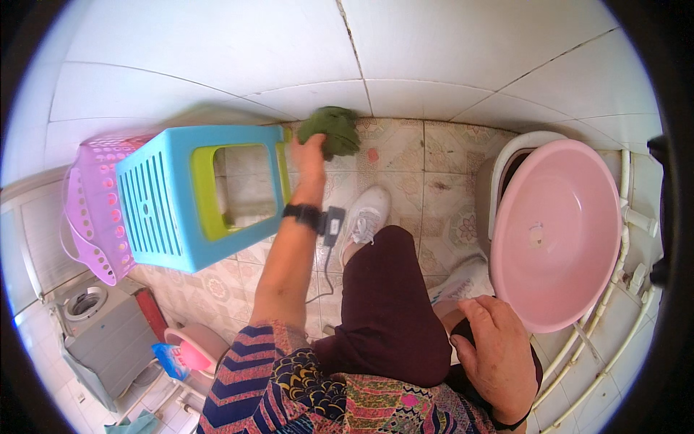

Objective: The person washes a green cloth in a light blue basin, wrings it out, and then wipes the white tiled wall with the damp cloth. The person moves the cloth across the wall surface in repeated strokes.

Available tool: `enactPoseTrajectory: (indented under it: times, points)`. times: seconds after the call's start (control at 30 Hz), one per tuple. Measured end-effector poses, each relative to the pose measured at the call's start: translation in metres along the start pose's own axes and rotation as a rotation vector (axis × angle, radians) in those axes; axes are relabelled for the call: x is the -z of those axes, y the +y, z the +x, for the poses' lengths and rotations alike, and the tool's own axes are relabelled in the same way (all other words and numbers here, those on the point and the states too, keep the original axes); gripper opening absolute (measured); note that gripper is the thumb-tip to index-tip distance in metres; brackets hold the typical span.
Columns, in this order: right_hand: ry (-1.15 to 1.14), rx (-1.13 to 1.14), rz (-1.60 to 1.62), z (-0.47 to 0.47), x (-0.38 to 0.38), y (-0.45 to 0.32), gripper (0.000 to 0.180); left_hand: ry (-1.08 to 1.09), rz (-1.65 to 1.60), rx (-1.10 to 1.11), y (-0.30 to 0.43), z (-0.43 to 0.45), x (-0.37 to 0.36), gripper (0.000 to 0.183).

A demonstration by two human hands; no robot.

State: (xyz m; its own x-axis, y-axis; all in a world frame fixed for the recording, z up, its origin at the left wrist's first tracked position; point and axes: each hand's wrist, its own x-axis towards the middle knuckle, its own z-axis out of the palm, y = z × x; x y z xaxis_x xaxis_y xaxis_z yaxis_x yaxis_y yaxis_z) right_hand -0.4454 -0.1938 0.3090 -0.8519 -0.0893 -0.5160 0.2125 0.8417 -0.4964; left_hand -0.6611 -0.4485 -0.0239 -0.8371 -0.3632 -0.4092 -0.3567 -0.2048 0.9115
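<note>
My left hand (pixel 312 154) is stretched out and shut on a dark green cloth (pixel 331 132), which lies against the patterned floor tiles (pixel 401 157) at the foot of the white tiled wall. Just left of that hand stand a blue plastic stool (pixel 179 249) and a lime green one (pixel 203 190) inside it. A black strap with a small cabled device (pixel 332 225) circles the left wrist. My right hand (pixel 493 352) rests over my bent knee, with nothing seen in it; its fingers are fairly close together. Beside it is a large pink plastic basin (pixel 564 233).
A purple perforated plastic basket (pixel 92 217) stands behind the stools. The pink basin leans on another container (pixel 488 179). Pale pipes (pixel 602 347) run along the right wall. A grey washing machine (pixel 108 331) and another pink basin (pixel 211 342) are at the lower left.
</note>
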Motion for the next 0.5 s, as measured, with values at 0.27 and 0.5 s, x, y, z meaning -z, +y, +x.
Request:
enactPoseTrajectory:
  times: [0.27,0.5]
  points:
    - [0.003,0.049,-0.015,0.001,-0.005,-0.003,0.047,0.176,-0.134,-0.094,0.006,0.067,-0.010,0.034]
    - [-0.050,0.021,-0.022,0.016,-0.013,-0.001,0.044,-0.086,1.557,-0.288,-0.089,0.140,0.009,0.028]
